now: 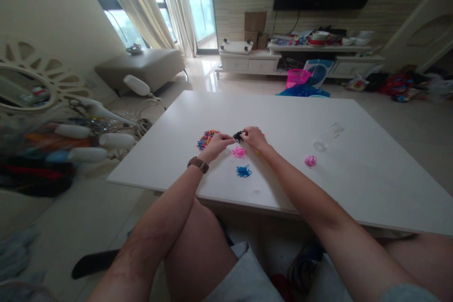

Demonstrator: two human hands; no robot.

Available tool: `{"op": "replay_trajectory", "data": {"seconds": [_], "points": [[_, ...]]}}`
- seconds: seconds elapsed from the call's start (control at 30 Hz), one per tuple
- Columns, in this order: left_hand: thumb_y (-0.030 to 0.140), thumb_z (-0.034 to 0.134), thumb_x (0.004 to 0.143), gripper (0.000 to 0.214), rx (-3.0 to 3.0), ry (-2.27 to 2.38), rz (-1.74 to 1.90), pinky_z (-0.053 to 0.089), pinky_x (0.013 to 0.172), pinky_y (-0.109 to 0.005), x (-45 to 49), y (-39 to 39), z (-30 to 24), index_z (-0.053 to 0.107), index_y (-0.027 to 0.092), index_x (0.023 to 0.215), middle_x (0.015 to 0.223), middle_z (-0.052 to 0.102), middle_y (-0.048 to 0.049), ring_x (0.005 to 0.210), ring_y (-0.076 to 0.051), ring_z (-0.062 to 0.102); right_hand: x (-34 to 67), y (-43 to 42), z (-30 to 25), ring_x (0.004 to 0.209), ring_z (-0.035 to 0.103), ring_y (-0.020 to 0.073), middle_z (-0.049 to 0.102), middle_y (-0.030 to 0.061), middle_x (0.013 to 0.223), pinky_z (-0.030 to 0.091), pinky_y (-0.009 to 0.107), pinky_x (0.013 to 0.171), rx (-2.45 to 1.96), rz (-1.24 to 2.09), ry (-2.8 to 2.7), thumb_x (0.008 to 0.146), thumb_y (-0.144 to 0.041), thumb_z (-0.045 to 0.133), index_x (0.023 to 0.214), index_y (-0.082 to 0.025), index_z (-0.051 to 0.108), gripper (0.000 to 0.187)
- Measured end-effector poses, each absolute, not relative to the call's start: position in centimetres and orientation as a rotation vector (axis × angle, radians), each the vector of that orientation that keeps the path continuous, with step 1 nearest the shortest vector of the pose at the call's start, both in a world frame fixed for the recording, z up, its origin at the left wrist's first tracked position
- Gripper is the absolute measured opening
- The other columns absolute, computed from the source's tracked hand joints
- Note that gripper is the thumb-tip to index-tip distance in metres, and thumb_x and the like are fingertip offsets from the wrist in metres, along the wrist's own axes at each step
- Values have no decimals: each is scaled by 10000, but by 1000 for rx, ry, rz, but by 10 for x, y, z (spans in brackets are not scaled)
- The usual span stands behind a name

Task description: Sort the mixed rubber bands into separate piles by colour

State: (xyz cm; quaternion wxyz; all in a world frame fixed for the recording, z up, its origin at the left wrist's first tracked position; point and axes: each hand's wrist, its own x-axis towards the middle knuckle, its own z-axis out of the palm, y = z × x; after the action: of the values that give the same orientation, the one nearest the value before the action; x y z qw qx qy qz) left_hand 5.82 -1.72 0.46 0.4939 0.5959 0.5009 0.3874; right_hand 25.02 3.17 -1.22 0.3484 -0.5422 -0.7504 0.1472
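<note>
On the white table (354, 188) lie small heaps of tiny elastic bands. A mixed-colour heap (206, 138) sits at the left, a black heap (238, 136) in the middle, a pink heap (239, 152) below it and a blue heap (243, 171) nearest me. My left hand (218, 144), with a brown watch on the wrist, is pinched beside the black heap. My right hand (254, 137) is pinched on the black bands from the other side. What the left fingertips hold is too small to make out.
A clear plastic container (328, 137) lies on its side at the table's right, with a pink lid (310, 161) near it. Cluttered items and white tool handles (106, 140) sit at the left. A TV cabinet (297, 59) and pink basket (297, 77) stand behind.
</note>
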Motion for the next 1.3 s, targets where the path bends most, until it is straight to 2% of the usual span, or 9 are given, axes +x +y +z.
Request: {"op": "replay_trajectory", "data": {"seconds": [0.07,0.17,0.3,0.5,0.8,0.97,1.1,1.3], "points": [[459,795,646,376,1442,1211,938,293,549,-237,59,-17,4,752,102,756,641,587,-1,589,-85,414,250,21,-8,620,591,176,689,35,659,475,322,671,-1338,387,-1896,819,-303,732,724,-215,725,129],[472,797,638,388,1421,1221,922,290,546,-238,60,-17,5,747,104,751,607,561,10,573,-81,400,253,-8,-3,683,638,173,730,42,760,502,313,684,-1159,488,-1800,930,-391,598,812,-211,738,257],[488,807,625,399,1351,1173,885,300,546,-238,66,-21,7,731,110,728,600,553,11,569,-80,402,254,-47,-7,755,676,185,746,34,847,551,331,729,-958,596,-1770,851,-430,729,936,-225,741,222],[420,849,596,372,1288,1080,803,304,556,-235,74,-28,8,733,93,732,602,567,5,559,-67,414,256,-62,-26,744,668,179,738,26,836,548,342,745,-958,525,-1698,905,-333,665,890,-242,748,124],[337,871,634,313,1183,1010,706,340,537,-210,76,-30,9,745,82,765,625,581,-6,573,-67,452,263,-59,-36,740,632,177,713,11,818,511,327,741,-1032,454,-1688,869,-221,643,860,-238,735,94],[95,720,761,70,795,1014,759,354,470,-152,71,-28,22,744,72,822,602,508,11,526,-44,420,263,-57,-38,769,599,188,661,22,786,469,319,744,-1049,368,-1795,835,-119,645,802,-208,699,109],[27,565,856,168,580,1037,803,445,491,-129,70,-28,30,728,62,882,614,535,-18,533,-64,494,260,-54,-40,823,583,198,644,40,825,450,317,769,-1083,359,-1929,845,-98,654,780,-199,684,124],[17,450,921,298,445,999,845,579,657,-167,74,-31,33,683,-28,1101,775,683,-138,659,-122,654,258,-54,-43,796,568,183,628,35,818,446,307,750,-1059,420,-1966,859,-101,653,770,-201,705,144]]}}
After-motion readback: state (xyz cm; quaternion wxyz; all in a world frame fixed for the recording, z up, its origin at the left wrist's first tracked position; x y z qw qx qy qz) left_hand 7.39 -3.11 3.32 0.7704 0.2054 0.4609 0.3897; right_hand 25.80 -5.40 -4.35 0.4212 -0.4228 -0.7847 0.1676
